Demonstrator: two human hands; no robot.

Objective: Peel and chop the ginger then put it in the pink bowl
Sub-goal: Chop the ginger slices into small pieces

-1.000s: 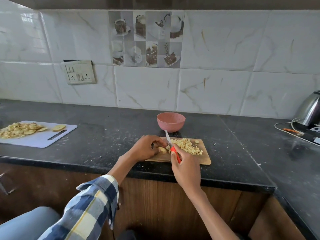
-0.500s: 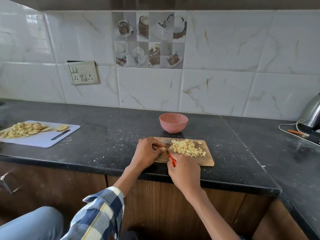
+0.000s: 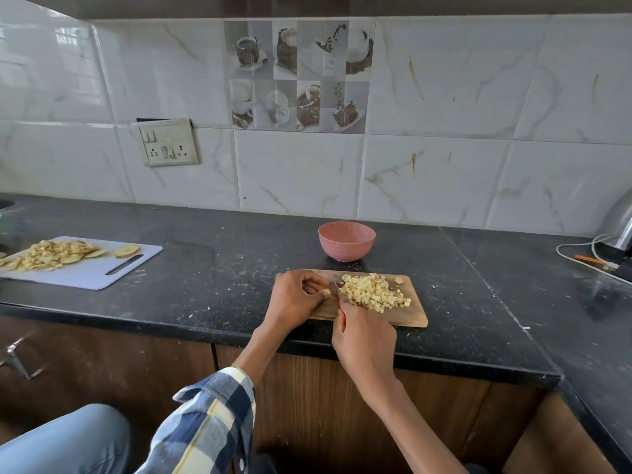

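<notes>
A small wooden cutting board [image 3: 412,311] lies near the counter's front edge with a heap of chopped ginger [image 3: 371,290] on it. My left hand [image 3: 295,297] pins a small piece of ginger [image 3: 326,293] at the board's left end. My right hand [image 3: 364,340] grips a red-handled knife [image 3: 334,288], whose blade stands down against that piece; the handle is mostly hidden in my fist. One stray ginger bit [image 3: 398,279] rests at the board's far edge. The pink bowl [image 3: 346,240] stands just behind the board, and I cannot see inside it.
A white cutting board [image 3: 102,271] with sliced peelings sits at the left. A steel kettle [image 3: 620,222] with cables stands at the far right. A switch plate [image 3: 169,142] is on the tiled wall. Bare black counter [image 3: 222,265] lies between the boards.
The knife was raised with its tip up a second ago; it has since come down onto the ginger piece under my left fingers. My view has drifted slightly left.
</notes>
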